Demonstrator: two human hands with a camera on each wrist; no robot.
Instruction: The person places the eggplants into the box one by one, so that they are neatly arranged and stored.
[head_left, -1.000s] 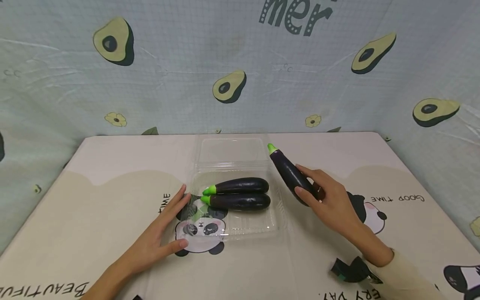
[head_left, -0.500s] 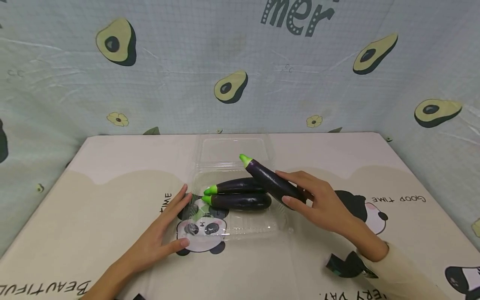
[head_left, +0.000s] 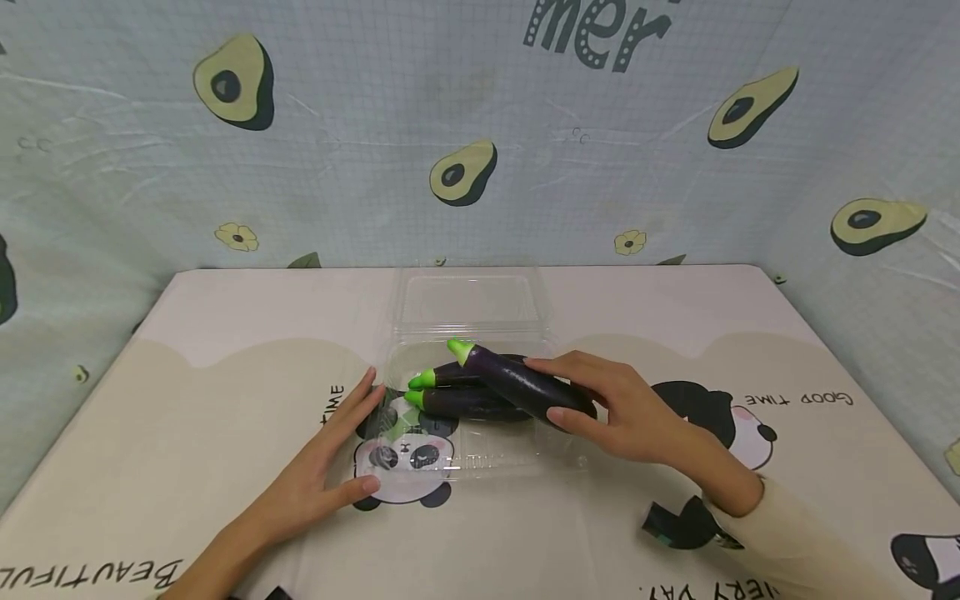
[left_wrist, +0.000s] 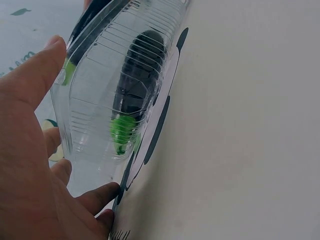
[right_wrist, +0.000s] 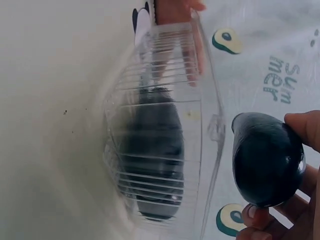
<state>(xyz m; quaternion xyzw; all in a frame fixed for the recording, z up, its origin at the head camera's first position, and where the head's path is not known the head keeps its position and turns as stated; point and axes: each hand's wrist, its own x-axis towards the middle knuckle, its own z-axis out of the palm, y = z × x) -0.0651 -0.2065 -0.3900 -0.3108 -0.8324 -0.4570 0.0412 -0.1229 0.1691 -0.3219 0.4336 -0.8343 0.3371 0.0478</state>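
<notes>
My right hand grips a dark purple eggplant by its thick end, its green stem pointing left and away. This eggplant is over the open clear plastic container, above two more eggplants lying side by side inside. The near one shows its green tip on the left; the far one is partly hidden by the held eggplant. In the right wrist view the held eggplant is apart from the container wall. My left hand rests at the container's left side, fingers spread and fairly straight.
The container's clear lid lies folded back toward the rear of the table. A small black object is beside my right sleeve. The table cover bears printed pandas and lettering; a patterned curtain hangs behind the table.
My right hand has carried the eggplant left and lower, from the container's right side to above the two eggplants inside. My left hand has stayed in place.
</notes>
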